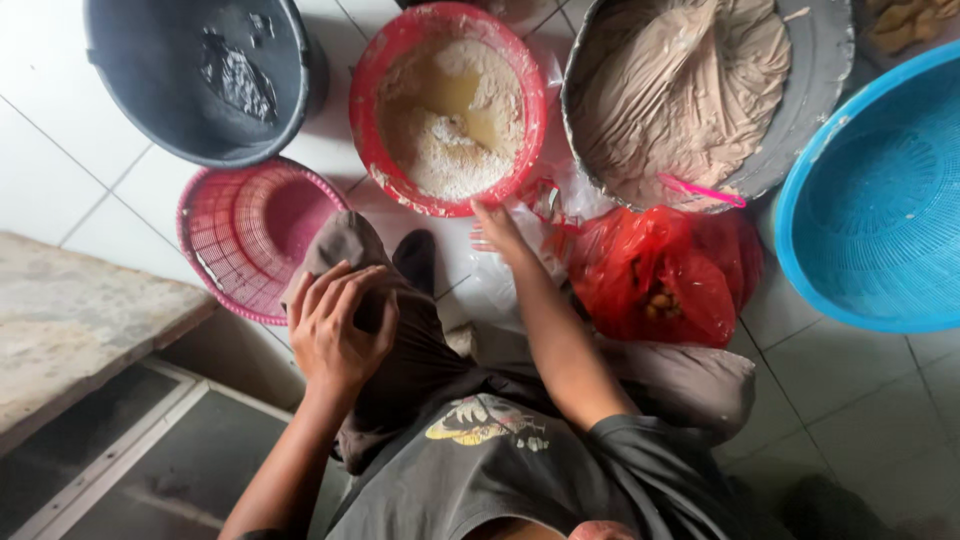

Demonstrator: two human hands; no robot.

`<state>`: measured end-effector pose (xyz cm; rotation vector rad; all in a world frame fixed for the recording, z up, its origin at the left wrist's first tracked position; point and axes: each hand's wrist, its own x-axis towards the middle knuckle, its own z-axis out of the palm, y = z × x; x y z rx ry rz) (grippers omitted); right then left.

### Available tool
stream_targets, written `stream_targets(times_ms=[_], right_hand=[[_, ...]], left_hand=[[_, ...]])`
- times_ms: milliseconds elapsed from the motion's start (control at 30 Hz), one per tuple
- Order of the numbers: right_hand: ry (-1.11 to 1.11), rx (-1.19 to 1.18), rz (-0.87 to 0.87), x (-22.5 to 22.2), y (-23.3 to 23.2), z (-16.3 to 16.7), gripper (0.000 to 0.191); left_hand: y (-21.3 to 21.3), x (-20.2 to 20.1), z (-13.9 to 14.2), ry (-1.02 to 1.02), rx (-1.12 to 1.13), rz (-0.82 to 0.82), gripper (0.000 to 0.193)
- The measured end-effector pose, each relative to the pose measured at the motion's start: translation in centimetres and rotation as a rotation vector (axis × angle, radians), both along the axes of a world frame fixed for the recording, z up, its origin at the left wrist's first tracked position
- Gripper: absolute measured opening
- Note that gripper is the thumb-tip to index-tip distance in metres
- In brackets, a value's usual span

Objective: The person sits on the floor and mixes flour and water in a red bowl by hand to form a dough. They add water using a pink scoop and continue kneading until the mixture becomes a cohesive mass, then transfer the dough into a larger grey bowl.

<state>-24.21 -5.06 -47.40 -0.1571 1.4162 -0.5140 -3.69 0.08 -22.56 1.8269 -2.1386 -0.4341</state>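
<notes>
A seated person's right hand [497, 228], fingers loosely spread and pinching nothing, touches the near rim of a red basin [447, 108] of flour at 12 o'clock, while the left hand [338, 320] rests curled and empty on a bent knee [345, 235]. Ringing the basin are a dark bucket [200, 75] at 10 o'clock, a pink basket [255, 238] at 9, a grey tub [700, 95] of dough at 1, a blue basket [880, 190] at 2. A red plastic bag [660, 275] crowds the right forearm on the white tiled floor [870, 400].
</notes>
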Motion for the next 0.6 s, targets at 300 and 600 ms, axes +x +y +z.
stream_targets(times_ms=[300, 600], right_hand=[[0.194, -0.161, -0.383, 2.9, 4.1, 1.1, 0.033], [0.288, -0.284, 0.007, -5.5, 8.1, 0.0, 0.032]], left_hand=[[10.1, 4.8, -0.9, 0.025, -0.205, 0.041, 0.024], [9.4, 6.6, -1.8, 0.375, -0.081, 0.081, 0.034]])
